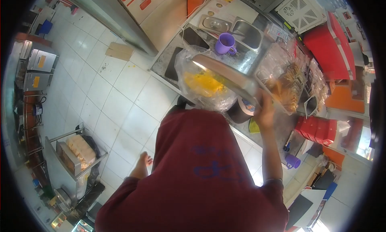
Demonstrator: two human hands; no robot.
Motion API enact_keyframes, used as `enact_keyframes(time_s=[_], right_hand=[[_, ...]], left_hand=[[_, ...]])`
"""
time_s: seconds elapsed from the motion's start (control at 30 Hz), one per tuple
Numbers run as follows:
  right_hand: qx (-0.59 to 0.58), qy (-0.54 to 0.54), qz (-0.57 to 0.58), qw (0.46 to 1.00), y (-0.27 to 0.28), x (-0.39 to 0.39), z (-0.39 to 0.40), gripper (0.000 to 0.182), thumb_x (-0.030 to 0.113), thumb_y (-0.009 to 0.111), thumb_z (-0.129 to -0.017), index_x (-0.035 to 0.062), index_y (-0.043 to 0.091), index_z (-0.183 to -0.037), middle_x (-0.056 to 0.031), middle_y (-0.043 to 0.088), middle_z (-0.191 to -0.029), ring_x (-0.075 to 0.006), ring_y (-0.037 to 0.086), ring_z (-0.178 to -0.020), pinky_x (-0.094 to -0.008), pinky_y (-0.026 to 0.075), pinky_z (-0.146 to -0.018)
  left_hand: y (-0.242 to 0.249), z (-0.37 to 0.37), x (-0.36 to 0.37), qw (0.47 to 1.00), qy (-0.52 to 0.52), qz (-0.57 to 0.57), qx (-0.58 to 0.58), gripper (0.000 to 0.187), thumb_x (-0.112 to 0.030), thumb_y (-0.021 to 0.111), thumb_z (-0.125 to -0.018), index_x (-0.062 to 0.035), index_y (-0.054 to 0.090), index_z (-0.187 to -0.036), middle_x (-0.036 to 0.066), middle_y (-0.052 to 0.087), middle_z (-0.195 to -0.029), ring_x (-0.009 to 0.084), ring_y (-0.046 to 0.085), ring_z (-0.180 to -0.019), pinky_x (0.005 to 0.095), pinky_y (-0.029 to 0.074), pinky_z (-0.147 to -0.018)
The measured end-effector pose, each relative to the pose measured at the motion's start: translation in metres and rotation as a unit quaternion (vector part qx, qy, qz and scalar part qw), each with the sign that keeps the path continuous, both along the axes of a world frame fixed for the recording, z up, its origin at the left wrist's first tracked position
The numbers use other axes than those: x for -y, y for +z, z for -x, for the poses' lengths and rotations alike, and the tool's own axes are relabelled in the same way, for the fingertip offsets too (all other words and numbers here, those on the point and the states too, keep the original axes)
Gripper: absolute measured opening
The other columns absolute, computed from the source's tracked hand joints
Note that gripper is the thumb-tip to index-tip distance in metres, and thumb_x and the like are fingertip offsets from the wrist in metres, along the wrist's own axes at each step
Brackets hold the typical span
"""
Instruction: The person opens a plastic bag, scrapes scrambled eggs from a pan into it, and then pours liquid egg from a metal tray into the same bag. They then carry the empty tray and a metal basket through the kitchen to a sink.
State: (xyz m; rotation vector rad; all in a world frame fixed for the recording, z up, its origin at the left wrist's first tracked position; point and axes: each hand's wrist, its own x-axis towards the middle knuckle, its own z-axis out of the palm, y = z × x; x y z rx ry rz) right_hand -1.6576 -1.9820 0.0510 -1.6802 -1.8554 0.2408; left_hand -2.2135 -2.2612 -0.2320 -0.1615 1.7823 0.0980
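Observation:
My right hand (265, 113) is closed on the near end of a shallow metal tray (227, 75), which is tilted and smeared by motion. The tray is held over the counter, above a clear plastic bag (187, 63) with yellow food (203, 84) in it, and covers part of both. My left hand (141, 164) hangs low beside my dark red clothing, over the floor, holding nothing, its fingers loosely apart. Beyond the tray a purple mug (225, 44) stands on the counter.
Dark flat slabs (196, 38) and a steel pan (247, 33) lie on the counter (165, 57). Packaged brown food (289, 81) and red boxes (317, 130) are at right, with a red bag (329, 47) behind. A cart (60, 155) stands on the tiled floor at left.

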Motion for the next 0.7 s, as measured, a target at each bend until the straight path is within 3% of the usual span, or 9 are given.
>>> enact_keyframes(time_s=[0.13,0.27,0.3,0.33,0.37,0.43,0.5,0.63,0.7], right_hand=[[-0.042,-0.061,-0.051,0.996,0.016,0.013,-0.008,0.052,-0.009,0.050,-0.073,0.0021,0.050,-0.123,-0.0216,0.060,-0.107,-0.0354,0.063,-0.095,-0.0377,0.050,-0.080],[-0.073,-0.067,-0.063,0.993,0.010,0.028,-0.014,0.051,-0.009,0.051,-0.073,0.0005,0.051,-0.123,-0.0212,0.059,-0.110,-0.0327,0.064,-0.094,-0.0346,0.050,-0.080],[-0.057,-0.060,-0.059,0.995,-0.002,0.030,-0.015,0.051,-0.009,0.051,-0.071,0.0006,0.051,-0.122,-0.0205,0.059,-0.110,-0.0326,0.064,-0.095,-0.0347,0.050,-0.080],[-0.040,-0.053,-0.055,0.996,-0.009,0.032,-0.015,0.052,-0.009,0.052,-0.070,0.0007,0.052,-0.121,-0.0198,0.059,-0.110,-0.0325,0.064,-0.095,-0.0348,0.051,-0.080],[-0.005,-0.025,-0.066,0.998,-0.005,0.032,-0.012,0.053,-0.010,0.052,-0.069,0.0011,0.052,-0.121,-0.0190,0.059,-0.111,-0.0330,0.063,-0.095,-0.0358,0.051,-0.080],[0.063,0.032,-0.089,0.993,0.005,0.027,0.000,0.055,-0.010,0.054,-0.066,0.0021,0.052,-0.120,-0.0173,0.059,-0.112,-0.0339,0.063,-0.095,-0.0379,0.052,-0.079],[0.017,-0.005,-0.052,0.998,-0.004,0.029,0.004,0.056,-0.010,0.055,-0.065,0.0045,0.053,-0.120,-0.0168,0.060,-0.110,-0.0365,0.061,-0.097,-0.0415,0.052,-0.080],[-0.041,-0.082,-0.018,0.996,-0.018,0.036,0.006,0.050,-0.007,0.052,-0.071,0.0042,0.052,-0.120,-0.0197,0.061,-0.107,-0.0391,0.061,-0.095,-0.0424,0.050,-0.082],[-0.071,-0.137,-0.001,0.988,-0.018,0.041,0.011,0.046,-0.004,0.050,-0.075,0.0023,0.051,-0.120,-0.0217,0.061,-0.106,-0.0402,0.061,-0.093,-0.0425,0.050,-0.081]], left_hand=[[-0.023,-0.030,-0.010,0.994,-0.068,-0.059,0.064,0.022,-0.033,0.043,-0.093,-0.0152,0.050,-0.105,0.003,0.055,-0.090,0.0168,0.053,-0.078,0.0331,0.046,-0.064],[-0.058,-0.038,-0.071,0.979,-0.106,-0.140,0.107,0.028,-0.035,0.041,-0.094,-0.0157,0.049,-0.112,0.003,0.057,-0.096,0.0180,0.054,-0.081,0.0341,0.046,-0.067],[-0.032,-0.051,-0.096,0.970,-0.160,-0.179,0.043,0.036,-0.038,0.041,-0.094,-0.0165,0.044,-0.122,0.005,0.056,-0.110,0.0203,0.054,-0.089,0.0364,0.046,-0.075],[-0.030,-0.060,-0.115,0.980,0.020,-0.192,0.040,0.037,-0.037,0.043,-0.093,-0.0154,0.045,-0.123,0.007,0.057,-0.111,0.0207,0.055,-0.091,0.0377,0.047,-0.077],[0.016,-0.079,-0.140,0.973,-0.017,-0.229,-0.006,0.038,-0.036,0.043,-0.093,-0.0149,0.045,-0.125,0.007,0.057,-0.113,0.0207,0.057,-0.090,0.0383,0.047,-0.077],[0.032,-0.086,-0.160,0.964,-0.020,-0.266,-0.006,0.041,-0.037,0.043,-0.094,-0.0143,0.044,-0.128,0.009,0.056,-0.117,0.0228,0.058,-0.094,0.0407,0.046,-0.080],[0.044,-0.090,-0.175,0.955,-0.022,-0.296,0.005,0.045,-0.039,0.045,-0.092,-0.0133,0.042,-0.130,0.011,0.055,-0.122,0.0250,0.057,-0.100,0.0427,0.045,-0.086],[0.036,-0.093,-0.157,0.961,-0.042,-0.273,-0.012,0.039,-0.039,0.041,-0.095,-0.0146,0.045,-0.125,0.009,0.057,-0.116,0.0231,0.059,-0.094,0.0417,0.048,-0.081],[0.008,-0.089,-0.126,0.973,-0.038,-0.228,-0.007,0.038,-0.040,0.042,-0.094,-0.0159,0.045,-0.123,0.008,0.057,-0.116,0.0234,0.057,-0.095,0.0417,0.047,-0.081]])
